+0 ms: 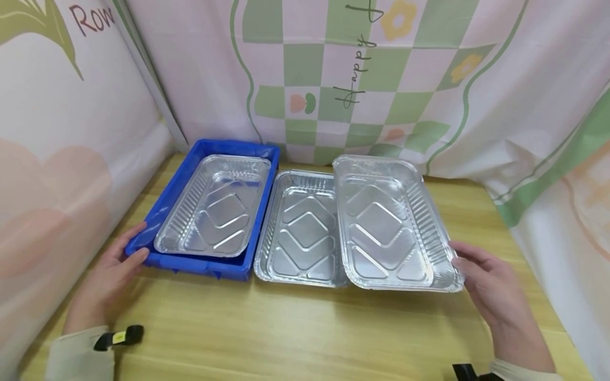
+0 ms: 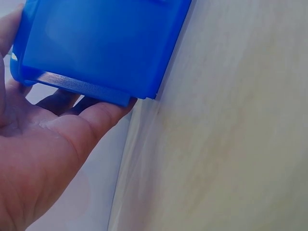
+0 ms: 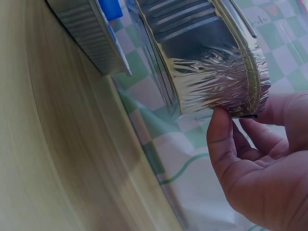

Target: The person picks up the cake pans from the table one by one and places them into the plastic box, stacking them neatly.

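Note:
At its near left corner, my left hand [image 1: 107,275] grips a blue plastic bin [image 1: 205,266]; the left wrist view shows fingers around the edge of the bin [image 2: 101,43]. Inside the bin sits a foil pan [image 1: 227,209], slightly askew. A second foil pan [image 1: 305,227] lies on the table against the bin's right side. My right hand [image 1: 498,286] pinches the near right corner of a third foil pan [image 1: 381,227]. That pan is raised off the table in the right wrist view [image 3: 202,48], tilted, its left edge overlapping the second pan.
The wooden table [image 1: 286,328] extends in front of the pans and to their right. A printed checkered curtain [image 1: 343,79] hangs behind, with white cloth [image 1: 71,132] on the left side and more cloth [image 1: 562,159] on the right.

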A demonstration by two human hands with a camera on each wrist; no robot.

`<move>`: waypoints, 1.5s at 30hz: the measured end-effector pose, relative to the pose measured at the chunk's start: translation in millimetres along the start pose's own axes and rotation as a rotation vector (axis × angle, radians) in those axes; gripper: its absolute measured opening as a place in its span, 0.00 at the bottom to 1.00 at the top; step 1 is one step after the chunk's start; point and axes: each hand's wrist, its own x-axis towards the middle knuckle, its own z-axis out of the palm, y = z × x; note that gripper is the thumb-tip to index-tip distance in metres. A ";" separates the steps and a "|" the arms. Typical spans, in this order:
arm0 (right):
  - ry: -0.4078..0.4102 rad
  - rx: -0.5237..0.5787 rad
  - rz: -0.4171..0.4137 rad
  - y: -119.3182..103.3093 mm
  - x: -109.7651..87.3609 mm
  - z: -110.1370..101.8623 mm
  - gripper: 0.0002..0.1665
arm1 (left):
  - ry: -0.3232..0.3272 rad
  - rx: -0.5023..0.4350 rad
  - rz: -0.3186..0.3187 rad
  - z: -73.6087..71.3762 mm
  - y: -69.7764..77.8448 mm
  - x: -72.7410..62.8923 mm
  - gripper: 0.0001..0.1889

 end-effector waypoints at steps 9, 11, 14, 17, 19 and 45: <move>-0.031 -0.001 -0.017 5.2 14.5 20.5 0.22 | 0.000 -0.001 0.008 -2.3 -3.3 1.5 0.30; -0.030 -0.013 -0.013 6.1 17.0 25.5 0.22 | 0.001 0.040 0.005 -2.9 -3.4 1.5 0.30; -0.026 -0.034 -0.006 7.8 20.8 33.3 0.21 | -0.002 0.039 0.000 -3.0 -3.7 1.7 0.30; -0.029 -0.058 -0.004 9.6 24.2 40.4 0.20 | -0.004 0.033 0.002 -3.0 -3.0 2.5 0.31; -0.036 -0.064 -0.004 11.3 26.5 44.9 0.19 | -0.004 0.030 0.002 -2.8 -2.5 2.9 0.31; -0.090 -0.099 0.054 32.9 58.2 118.1 0.17 | -0.008 -0.016 0.005 -2.0 -1.4 1.2 0.31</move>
